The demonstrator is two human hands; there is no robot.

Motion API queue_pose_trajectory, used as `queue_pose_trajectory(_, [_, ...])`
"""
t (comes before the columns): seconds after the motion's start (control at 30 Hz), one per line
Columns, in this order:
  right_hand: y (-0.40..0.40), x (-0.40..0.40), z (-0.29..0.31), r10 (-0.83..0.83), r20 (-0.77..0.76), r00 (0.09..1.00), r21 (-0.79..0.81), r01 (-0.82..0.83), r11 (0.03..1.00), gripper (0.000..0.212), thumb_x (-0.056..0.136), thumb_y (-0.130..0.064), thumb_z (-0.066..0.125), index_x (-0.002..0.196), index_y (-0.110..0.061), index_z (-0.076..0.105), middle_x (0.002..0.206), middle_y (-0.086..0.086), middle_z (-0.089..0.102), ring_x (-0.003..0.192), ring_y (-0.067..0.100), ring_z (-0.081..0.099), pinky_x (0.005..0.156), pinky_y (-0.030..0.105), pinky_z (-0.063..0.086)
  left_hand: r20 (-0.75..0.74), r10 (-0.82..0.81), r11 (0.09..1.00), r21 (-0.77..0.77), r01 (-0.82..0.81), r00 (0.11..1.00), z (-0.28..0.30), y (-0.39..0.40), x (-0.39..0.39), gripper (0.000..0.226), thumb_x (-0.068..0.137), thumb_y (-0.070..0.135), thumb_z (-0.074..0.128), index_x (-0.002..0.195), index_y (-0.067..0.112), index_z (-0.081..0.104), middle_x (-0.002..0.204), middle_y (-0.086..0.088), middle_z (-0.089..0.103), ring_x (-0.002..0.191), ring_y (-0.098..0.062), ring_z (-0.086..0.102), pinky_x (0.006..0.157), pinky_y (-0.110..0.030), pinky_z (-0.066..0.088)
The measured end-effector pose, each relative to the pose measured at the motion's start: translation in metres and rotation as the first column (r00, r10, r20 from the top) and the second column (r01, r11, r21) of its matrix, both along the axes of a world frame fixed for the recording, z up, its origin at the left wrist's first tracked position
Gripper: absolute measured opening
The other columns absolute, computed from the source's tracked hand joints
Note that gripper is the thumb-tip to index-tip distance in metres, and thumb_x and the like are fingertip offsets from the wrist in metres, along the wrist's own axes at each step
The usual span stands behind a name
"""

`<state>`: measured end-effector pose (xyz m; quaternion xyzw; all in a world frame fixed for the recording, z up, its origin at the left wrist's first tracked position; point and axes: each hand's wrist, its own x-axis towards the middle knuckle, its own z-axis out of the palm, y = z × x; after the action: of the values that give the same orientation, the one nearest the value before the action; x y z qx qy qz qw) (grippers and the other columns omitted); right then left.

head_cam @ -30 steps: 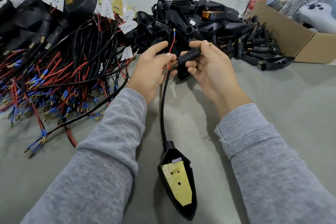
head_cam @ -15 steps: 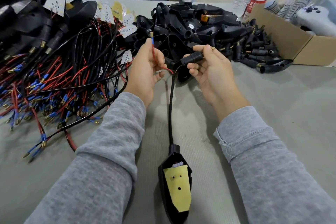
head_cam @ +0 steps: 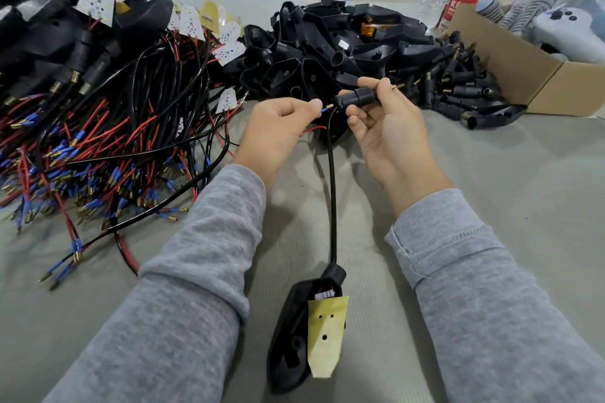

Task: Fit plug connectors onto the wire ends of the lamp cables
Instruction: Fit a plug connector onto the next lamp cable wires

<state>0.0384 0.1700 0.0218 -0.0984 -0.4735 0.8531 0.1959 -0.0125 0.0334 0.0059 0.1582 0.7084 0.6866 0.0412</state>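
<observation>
Black plug connector (head_cam: 357, 97) gripped in right hand (head_cam: 389, 137), left hand (head_cam: 278, 134) pinching blue-tipped wire (head_cam: 324, 110), labels unreadable

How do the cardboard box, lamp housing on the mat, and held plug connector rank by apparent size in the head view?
1. cardboard box, though cut off by the frame
2. lamp housing, enlarged by nearness to the camera
3. plug connector in the right hand

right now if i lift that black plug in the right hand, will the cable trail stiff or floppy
Probably floppy: the black cable sags in a loose curve from the plug down to the lamp housing on the table. The housing looks like light plastic, so it would likely drag along. The ribbed plug should grip well, not slip.
</observation>
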Motion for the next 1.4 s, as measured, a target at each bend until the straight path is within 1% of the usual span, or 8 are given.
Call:
queue_pose_trajectory(0.1, [0.0001,0.0002,0.0001,0.031,0.005,1.0,-0.016,-0.031,0.999,0.034,0.107,-0.024,0.037,0.099,-0.006,0.065,0.081,0.013,0.073,0.058,0.011,0.06,0.057,0.019,0.051,-0.009,0.011,1.0,-0.025,-0.012,1.0,0.0,0.0001,0.0003,0.025,0.091,0.03,0.066,0.068,0.023,0.071,0.058,0.011,0.053,0.053,0.001,0.045,0.054,-0.01,0.037])
queue_pose_trajectory(0.33, [-0.0004,0.0011,0.0006,0.056,0.013,0.998,0.005,-0.056,0.998,0.034,0.107,-0.024,0.037,0.101,-0.006,0.064,0.082,0.013,0.073,0.058,0.01,0.06,0.058,0.019,0.051,-0.013,0.028,0.999,-0.028,-0.029,1.0,0.0014,-0.0014,0.0012,0.023,0.092,0.031,0.064,0.073,0.02,0.071,0.052,0.017,0.052,0.05,0.004,0.045,0.054,-0.009,0.038])
queue_pose_trajectory(0.47, [-0.0013,0.0012,0.0009,0.053,0.021,0.998,0.024,-0.054,0.998,0.034,0.107,-0.025,0.037,0.101,-0.006,0.064,0.082,0.013,0.073,0.057,0.01,0.06,0.058,0.019,0.052,-0.013,0.059,0.998,-0.017,-0.059,0.998,0.0017,-0.0021,0.0002,0.024,0.091,0.033,0.066,0.077,0.015,0.073,0.062,0.001,0.047,0.051,-0.003,0.04,0.052,-0.012,0.037])
queue_pose_trajectory(0.53, [-0.0015,0.0014,0.0014,0.053,0.024,0.998,0.032,-0.054,0.998,0.033,0.107,-0.025,0.037,0.102,-0.006,0.064,0.083,0.013,0.073,0.058,0.01,0.06,0.059,0.019,0.052,-0.016,0.063,0.998,-0.015,-0.064,0.998,0.0024,-0.0025,0.0007,0.023,0.091,0.032,0.066,0.077,0.015,0.073,0.064,-0.002,0.045,0.051,-0.004,0.038,0.052,-0.012,0.037])
queue_pose_trajectory(0.87, [-0.0023,0.0027,0.0022,0.033,0.022,0.999,0.066,-0.035,0.997,0.033,0.108,-0.024,0.037,0.101,-0.007,0.064,0.084,0.014,0.072,0.059,0.011,0.059,0.058,0.019,0.052,0.019,0.057,0.998,-0.01,-0.056,0.998,0.0038,-0.0002,0.0018,0.023,0.091,0.028,0.067,0.07,0.019,0.07,0.047,0.017,0.047,0.046,0.002,0.04,0.049,-0.009,0.035])
queue_pose_trajectory(1.03, [-0.0031,0.003,0.0026,0.028,0.02,0.999,0.081,-0.03,0.996,0.033,0.108,-0.024,0.037,0.101,-0.007,0.063,0.082,0.013,0.072,0.059,0.011,0.06,0.058,0.019,0.052,0.014,0.055,0.998,-0.006,-0.055,0.998,0.0028,-0.0008,0.0004,0.025,0.09,0.032,0.067,0.068,0.023,0.072,0.048,0.018,0.048,0.046,0.003,0.042,0.051,-0.01,0.036])
queue_pose_trajectory(1.17, [-0.0028,0.0028,0.0027,0.032,0.013,0.999,0.066,-0.033,0.997,0.033,0.108,-0.024,0.037,0.101,-0.006,0.064,0.083,0.013,0.072,0.059,0.011,0.06,0.058,0.019,0.052,0.02,0.046,0.999,-0.026,-0.045,0.999,0.0012,-0.0008,-0.0002,0.029,0.089,0.033,0.068,0.061,0.026,0.072,0.05,0.016,0.047,0.05,0.0,0.043,0.055,-0.016,0.037])
queue_pose_trajectory(1.4, [-0.0017,0.0023,0.0012,0.037,0.022,0.999,0.011,-0.037,0.999,0.033,0.107,-0.024,0.038,0.1,-0.005,0.065,0.081,0.014,0.073,0.058,0.01,0.061,0.057,0.018,0.052,0.001,0.022,0.998,-0.061,-0.022,1.0,0.0026,-0.001,0.0016,0.022,0.091,0.031,0.066,0.072,0.024,0.072,0.049,0.019,0.055,0.049,0.007,0.05,0.059,-0.015,0.038])
